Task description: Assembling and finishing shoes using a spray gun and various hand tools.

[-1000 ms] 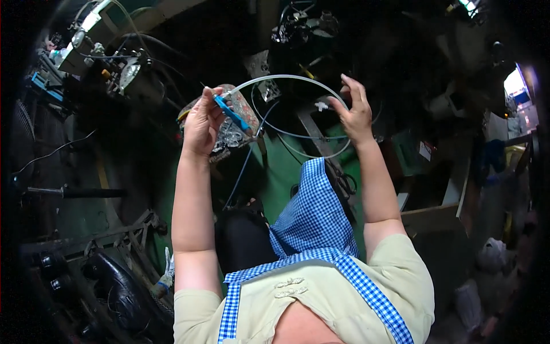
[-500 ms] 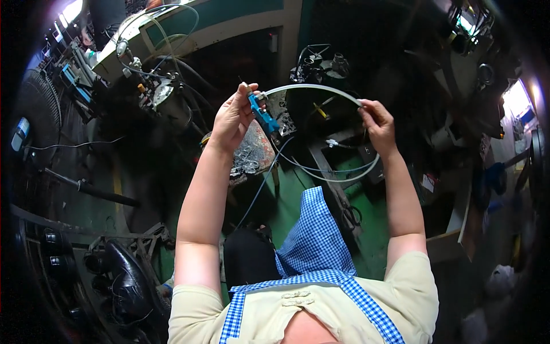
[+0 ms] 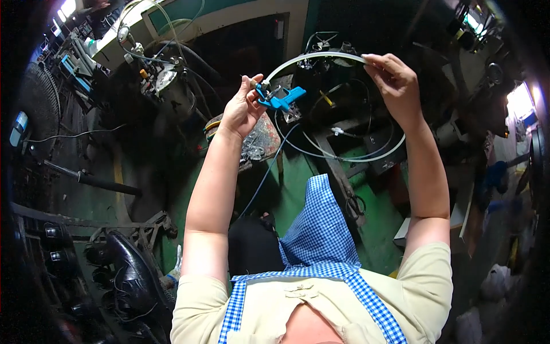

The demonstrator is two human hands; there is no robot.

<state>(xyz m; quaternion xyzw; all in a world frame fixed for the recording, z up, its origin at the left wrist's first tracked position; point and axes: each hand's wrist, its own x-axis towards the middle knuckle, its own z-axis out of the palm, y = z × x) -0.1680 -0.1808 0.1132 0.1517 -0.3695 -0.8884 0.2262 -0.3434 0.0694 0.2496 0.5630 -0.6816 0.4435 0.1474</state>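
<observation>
My left hand (image 3: 242, 112) is closed around the fitting end of a blue gun-shaped tool (image 3: 286, 101), whose body points to the right. From beside its metal fitting rises a whitish flexible tube (image 3: 321, 55), arching over to the right. My right hand (image 3: 399, 86) pinches this tube between thumb and fingers at the far end of the arch. The tube continues behind my right wrist and loops back below. A thin blue-grey hose (image 3: 263, 182) hangs beneath the tool and runs down toward my legs.
A worn reddish stool (image 3: 269, 133) with dark scraps stands below my left hand. Scissors (image 3: 355, 207) hang right of my checked apron (image 3: 318, 223). Black leather shoes (image 3: 133, 269) sit on a rack at lower left. A machine with hoses (image 3: 163, 77) stands at far left.
My right hand has moved right and away from me, widening the tube's arch. The blue tool has turned so that its body points more to the right.
</observation>
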